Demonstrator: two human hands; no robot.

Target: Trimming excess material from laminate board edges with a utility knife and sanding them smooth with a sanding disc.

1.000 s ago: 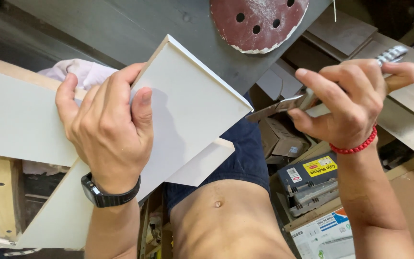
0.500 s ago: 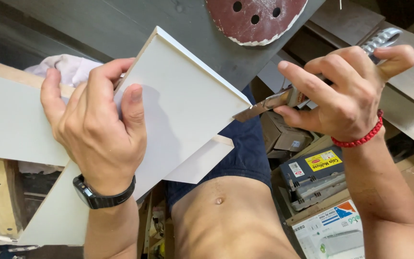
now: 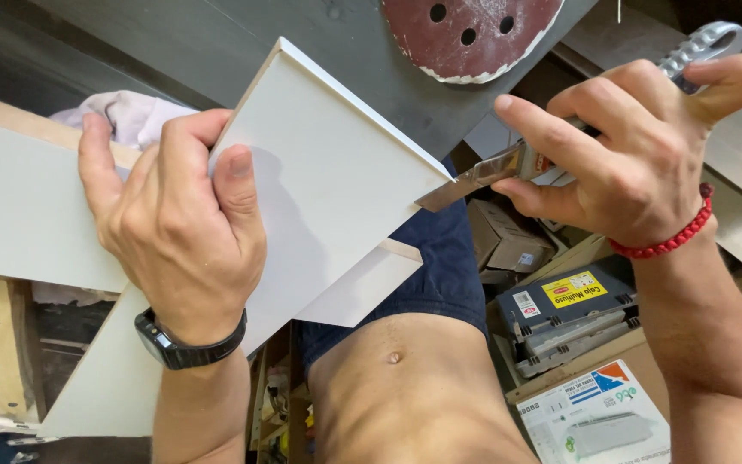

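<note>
Cardboard boxes [image 3: 498, 236] sit below-right of the white panel [image 3: 328, 172]; contents can't be told. A grey plastic case [image 3: 560, 318] lies shut beside them, w/ a printed carton [image 3: 599, 417] lower still.

Left hand [image 3: 173, 232] is closed round the panel's upper-left edge, thumb flat on its face. Right hand [image 3: 637, 146] is clenched on a knife [image 3: 508, 167], index finger along the top. Vs 0.5 s ago the blade tip has moved in and now touches the panel's right corner; before it sat just off it.

Panel: flat, smooth, matte white, raw tan edge, held tilted over the dark counter [image 3: 216, 34]. Blade is thin bare metal, handle ribbed and silvery. Above the panel: a round maroon sanding disc [image 3: 474, 34] w/ holes, gritty. Left of the panel: a crumpled pale cloth [image 3: 126, 116].
</note>
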